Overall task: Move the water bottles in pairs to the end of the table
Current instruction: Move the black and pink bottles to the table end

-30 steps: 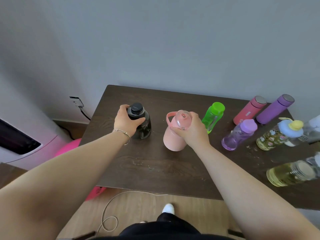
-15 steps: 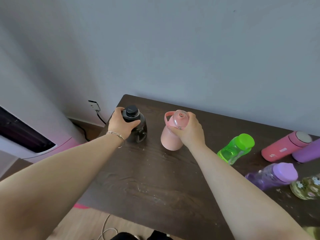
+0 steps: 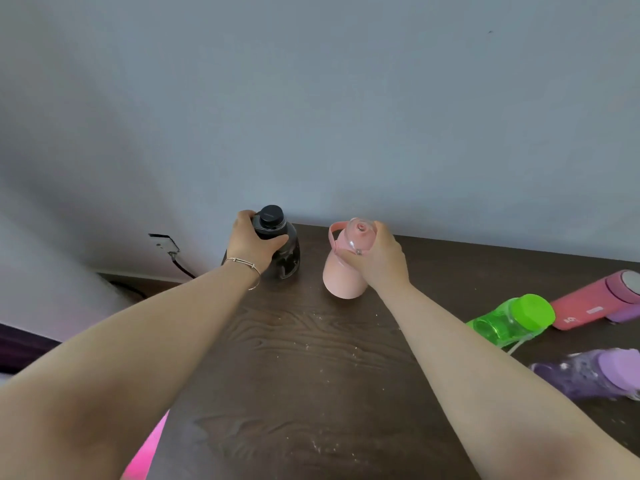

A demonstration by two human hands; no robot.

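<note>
A black bottle [image 3: 286, 252] with a black cap stands at the far left corner of the dark wooden table [image 3: 304, 358]; my left hand [image 3: 252, 244] grips it around the neck. Just right of it a pale pink bottle [image 3: 343, 273] with a clear lid and a pink loop handle is tilted, its base near the tabletop, and my right hand [image 3: 377, 259] is closed around its top. The two bottles stand a short gap apart, close to the wall.
At the right lie a green bottle [image 3: 512, 320], a pink-red flask [image 3: 595, 301] and a purple bottle [image 3: 588, 374], all on their sides. A wall socket with a cable [image 3: 166, 245] hangs left of the table. A bright pink object [image 3: 145, 452] shows below the table's left edge.
Both hands have carried the black and pink bottles farther toward the far left corner by the wall. The view has shifted left, so the lying bottles slid to the right edge.
</note>
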